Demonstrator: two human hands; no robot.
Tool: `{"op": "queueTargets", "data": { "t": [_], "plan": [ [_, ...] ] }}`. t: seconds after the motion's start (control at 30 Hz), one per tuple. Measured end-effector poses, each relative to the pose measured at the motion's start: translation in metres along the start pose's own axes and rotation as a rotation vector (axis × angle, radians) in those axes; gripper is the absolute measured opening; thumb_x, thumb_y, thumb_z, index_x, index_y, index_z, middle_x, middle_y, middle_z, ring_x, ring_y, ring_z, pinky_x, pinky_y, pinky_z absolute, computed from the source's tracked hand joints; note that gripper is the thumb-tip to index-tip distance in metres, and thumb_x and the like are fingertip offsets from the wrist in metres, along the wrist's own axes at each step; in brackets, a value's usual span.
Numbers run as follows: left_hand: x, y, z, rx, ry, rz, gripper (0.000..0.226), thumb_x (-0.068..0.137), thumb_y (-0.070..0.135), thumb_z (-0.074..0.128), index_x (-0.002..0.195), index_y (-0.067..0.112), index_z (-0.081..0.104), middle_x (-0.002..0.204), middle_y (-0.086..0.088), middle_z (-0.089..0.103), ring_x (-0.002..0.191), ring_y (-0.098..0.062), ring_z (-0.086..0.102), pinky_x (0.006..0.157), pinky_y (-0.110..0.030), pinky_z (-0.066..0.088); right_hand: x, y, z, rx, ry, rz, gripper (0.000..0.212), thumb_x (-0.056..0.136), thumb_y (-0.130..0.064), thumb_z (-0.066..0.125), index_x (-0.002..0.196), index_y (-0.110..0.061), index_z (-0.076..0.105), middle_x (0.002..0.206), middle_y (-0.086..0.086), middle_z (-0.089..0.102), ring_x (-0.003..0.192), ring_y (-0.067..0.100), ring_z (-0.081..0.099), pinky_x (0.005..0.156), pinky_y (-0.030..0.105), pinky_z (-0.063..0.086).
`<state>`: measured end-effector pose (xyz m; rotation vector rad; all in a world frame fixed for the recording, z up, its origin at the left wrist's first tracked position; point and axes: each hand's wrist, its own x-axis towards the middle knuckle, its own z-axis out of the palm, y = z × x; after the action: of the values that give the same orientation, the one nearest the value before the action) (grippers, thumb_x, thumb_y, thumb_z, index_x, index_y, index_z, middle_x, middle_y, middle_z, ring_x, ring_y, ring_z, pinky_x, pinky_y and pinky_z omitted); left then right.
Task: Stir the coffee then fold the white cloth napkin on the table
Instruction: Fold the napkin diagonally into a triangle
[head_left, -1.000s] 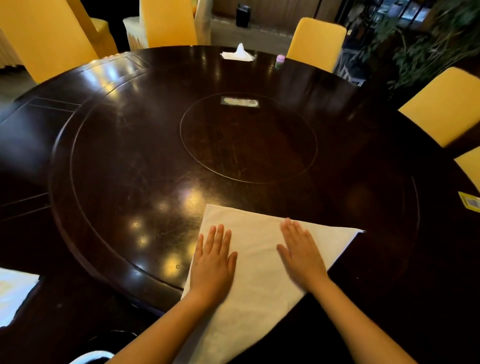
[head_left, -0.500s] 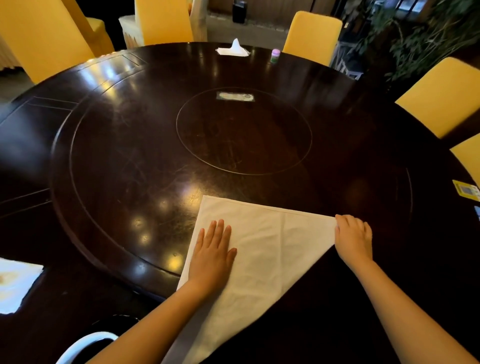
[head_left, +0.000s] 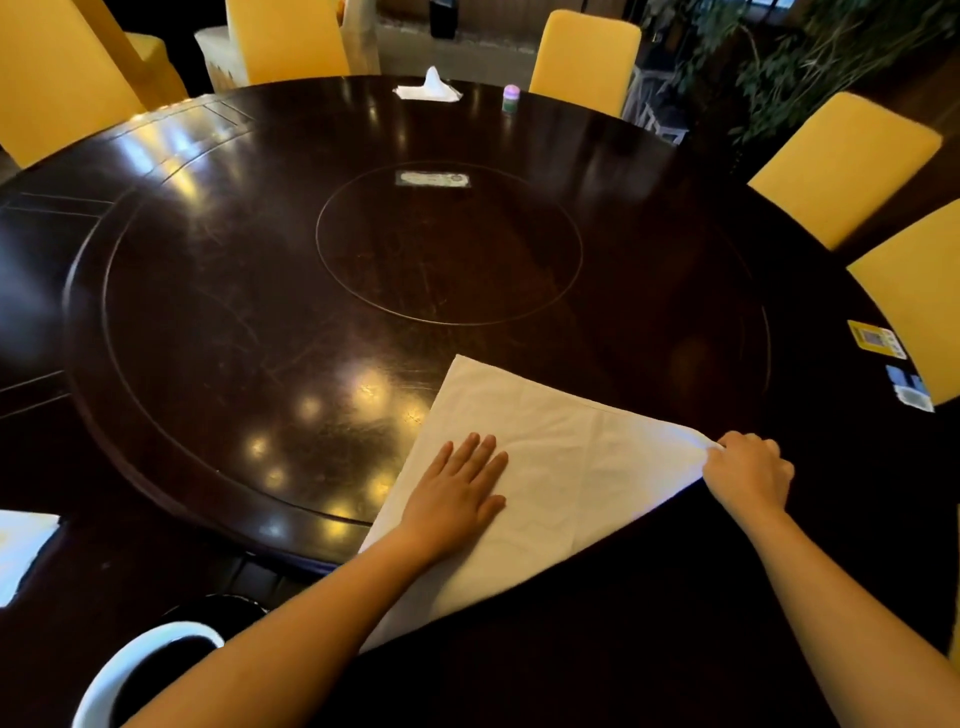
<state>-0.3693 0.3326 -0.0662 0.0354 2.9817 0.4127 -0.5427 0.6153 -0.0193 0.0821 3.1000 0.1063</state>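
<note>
The white cloth napkin (head_left: 566, 467) lies as a triangle on the near side of the dark round table (head_left: 260, 312). My left hand (head_left: 457, 493) rests flat on the napkin's left part, fingers spread. My right hand (head_left: 748, 473) pinches the napkin's right corner, which is lifted slightly off the table. A white cup of dark coffee (head_left: 150, 670) stands at the bottom left, partly hidden by my left forearm.
Yellow chairs (head_left: 841, 166) ring the table. At the far edge sit a tissue box (head_left: 428, 91) and a small jar (head_left: 510, 98). A card (head_left: 432, 179) lies on the centre disc, stickers (head_left: 875, 338) at the right edge, white paper (head_left: 21, 545) at left.
My right hand slid from the middle of the napkin out to its right corner and closed on it. The left hand stayed flat in place.
</note>
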Motion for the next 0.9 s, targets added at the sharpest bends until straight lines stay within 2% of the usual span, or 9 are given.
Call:
{"op": "queueTargets", "data": {
  "t": [0.17,0.3,0.37,0.43,0.5,0.6,0.7,0.8,0.9],
  "plan": [
    [0.026,-0.007,-0.009,0.094,-0.062,0.074,0.059,0.098,0.046,0.022,0.147,0.022,0.002,0.157,-0.003,-0.002,0.143,-0.019,-0.008,0.113,-0.034,-0.011,-0.020,0.008,0.008,0.010,0.078,-0.012,0.031,0.086,-0.012,0.047,0.116,-0.006,0.054,0.118,0.018,0.056,0.112,0.036,0.045,0.094,0.045,0.037],
    [0.028,-0.009,-0.010,0.107,-0.052,0.094,0.058,0.098,0.046,0.023,0.147,0.021,0.005,0.157,-0.003,0.001,0.144,-0.020,-0.005,0.114,-0.035,-0.008,-0.068,-0.020,0.025,0.137,0.284,-0.647,0.047,0.075,-0.023,0.041,0.117,-0.004,0.055,0.118,0.018,0.061,0.108,0.037,0.058,0.097,0.049,0.039],
    [0.017,-0.001,-0.008,0.081,-0.029,0.084,0.058,0.097,0.047,0.020,0.147,0.020,0.007,0.157,-0.003,0.003,0.143,-0.019,-0.005,0.111,-0.032,-0.010,-0.106,-0.043,0.036,0.159,0.209,-0.934,0.053,0.078,-0.031,0.042,0.125,-0.009,0.054,0.128,0.014,0.059,0.117,0.031,0.056,0.100,0.049,0.041],
    [-0.005,0.010,0.002,0.027,-0.028,0.103,0.066,0.092,0.057,0.012,0.147,0.022,0.009,0.156,-0.001,0.003,0.143,-0.017,-0.005,0.111,-0.031,-0.011,-0.135,-0.059,0.048,0.119,0.091,-1.069,0.057,0.077,-0.036,0.042,0.129,-0.015,0.051,0.135,0.006,0.054,0.123,0.023,0.052,0.101,0.045,0.042],
    [-0.033,0.020,0.017,0.051,0.012,0.159,0.072,0.088,0.064,0.012,0.146,0.022,0.015,0.155,-0.001,0.013,0.142,-0.017,0.003,0.117,-0.034,-0.008,-0.146,-0.062,0.059,0.138,0.015,-1.059,0.058,0.079,-0.036,0.043,0.134,-0.016,0.046,0.141,0.004,0.048,0.129,0.021,0.045,0.109,0.037,0.036],
    [-0.065,0.023,0.040,0.131,0.054,0.196,0.069,0.087,0.054,0.037,0.144,0.019,0.024,0.147,-0.006,0.037,0.136,-0.024,0.028,0.114,-0.037,0.006,-0.149,-0.059,0.068,0.219,-0.012,-1.032,0.061,0.083,-0.035,0.041,0.140,-0.015,0.035,0.149,0.004,0.036,0.138,0.020,0.030,0.113,0.034,0.013],
    [-0.077,0.024,0.043,0.108,0.049,0.137,0.068,0.083,0.033,0.038,0.145,0.017,0.015,0.145,-0.006,0.041,0.135,-0.021,0.030,0.114,-0.034,0.001,-0.149,-0.058,0.070,0.212,-0.019,-1.049,0.061,0.086,-0.038,0.038,0.143,-0.018,0.030,0.151,0.003,0.029,0.140,0.017,0.022,0.117,0.035,0.014],
    [-0.085,0.025,0.041,0.137,0.043,0.113,0.065,0.083,0.029,0.037,0.144,0.016,0.019,0.144,-0.006,0.043,0.134,-0.020,0.029,0.114,-0.033,0.001,-0.146,-0.057,0.069,0.245,-0.057,-1.064,0.060,0.090,-0.034,0.046,0.144,-0.020,0.026,0.154,0.000,0.023,0.142,0.013,0.013,0.117,0.030,0.005],
    [-0.094,0.024,0.042,0.176,0.083,0.140,0.074,0.079,0.026,0.060,0.144,0.017,0.025,0.141,-0.006,0.047,0.131,-0.021,0.039,0.114,-0.037,0.020,-0.145,-0.057,0.068,0.285,-0.084,-1.077,0.060,0.092,-0.029,0.050,0.145,-0.021,0.023,0.155,-0.002,0.018,0.142,0.011,0.007,0.116,0.030,0.002]
  ]
}}
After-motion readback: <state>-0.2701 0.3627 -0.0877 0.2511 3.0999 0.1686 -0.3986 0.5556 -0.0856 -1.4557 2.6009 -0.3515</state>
